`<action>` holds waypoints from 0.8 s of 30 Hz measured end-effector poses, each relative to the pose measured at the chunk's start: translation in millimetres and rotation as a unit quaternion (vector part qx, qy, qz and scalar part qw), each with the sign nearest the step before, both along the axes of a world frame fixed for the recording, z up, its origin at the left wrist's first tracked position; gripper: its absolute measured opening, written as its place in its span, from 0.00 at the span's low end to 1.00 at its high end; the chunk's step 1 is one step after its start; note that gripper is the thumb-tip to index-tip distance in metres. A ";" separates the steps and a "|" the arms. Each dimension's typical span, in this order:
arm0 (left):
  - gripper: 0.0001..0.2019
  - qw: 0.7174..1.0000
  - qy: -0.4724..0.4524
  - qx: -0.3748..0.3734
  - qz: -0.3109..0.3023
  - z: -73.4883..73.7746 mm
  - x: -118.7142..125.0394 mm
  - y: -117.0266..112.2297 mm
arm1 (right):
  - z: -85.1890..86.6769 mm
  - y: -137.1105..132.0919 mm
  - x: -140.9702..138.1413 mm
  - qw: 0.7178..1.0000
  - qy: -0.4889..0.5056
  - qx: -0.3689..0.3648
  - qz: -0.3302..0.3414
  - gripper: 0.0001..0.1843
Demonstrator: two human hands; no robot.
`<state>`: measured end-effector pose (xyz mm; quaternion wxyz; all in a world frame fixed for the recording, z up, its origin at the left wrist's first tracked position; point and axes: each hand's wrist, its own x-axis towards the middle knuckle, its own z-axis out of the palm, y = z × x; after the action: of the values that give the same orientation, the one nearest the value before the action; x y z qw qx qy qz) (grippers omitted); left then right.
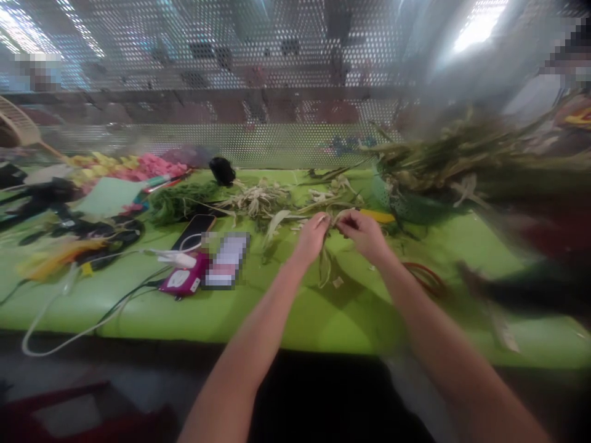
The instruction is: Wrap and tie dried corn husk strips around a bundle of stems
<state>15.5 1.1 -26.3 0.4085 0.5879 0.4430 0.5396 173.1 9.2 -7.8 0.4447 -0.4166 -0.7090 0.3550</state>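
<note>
Over the green table [194, 311], both my hands are closed on a pale dried leaf strip [324, 264]. My left hand [312, 238] pinches its upper end, and my right hand [364, 232] grips the same strip right beside it. The strip's loose end hangs down between my wrists. Just beyond my fingers lie more pale leaf strips [258, 202] in a loose heap.
A large bundle of green and dry leaves [457, 157] fills the right side. To the left lie a phone [194, 231], a magenta device [183, 280] with white cables, scissors [99, 232] and coloured paper [129, 166]. A perforated metal screen [277, 80] closes the back.
</note>
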 end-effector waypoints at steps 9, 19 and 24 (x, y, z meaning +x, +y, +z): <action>0.18 0.998 -0.036 -0.039 -0.040 6.0 -0.1 -4.8 | 7.3 -1.2 -2.9 0.986 0.110 -0.123 -0.005 0.19; 0.17 0.995 -0.031 -0.074 -0.056 3.1 6.6 -8.5 | 4.9 -1.9 -3.5 0.985 0.144 -0.069 -0.060 0.15; 0.13 0.995 0.023 -0.054 -0.077 7.9 3.0 -8.0 | 4.6 -1.4 -3.2 0.985 0.138 -0.067 -0.073 0.14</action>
<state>18.5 -6.9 -18.4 0.4697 0.6099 0.4343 0.4677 169.9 7.8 -3.2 0.5340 -0.4428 -0.5831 0.4227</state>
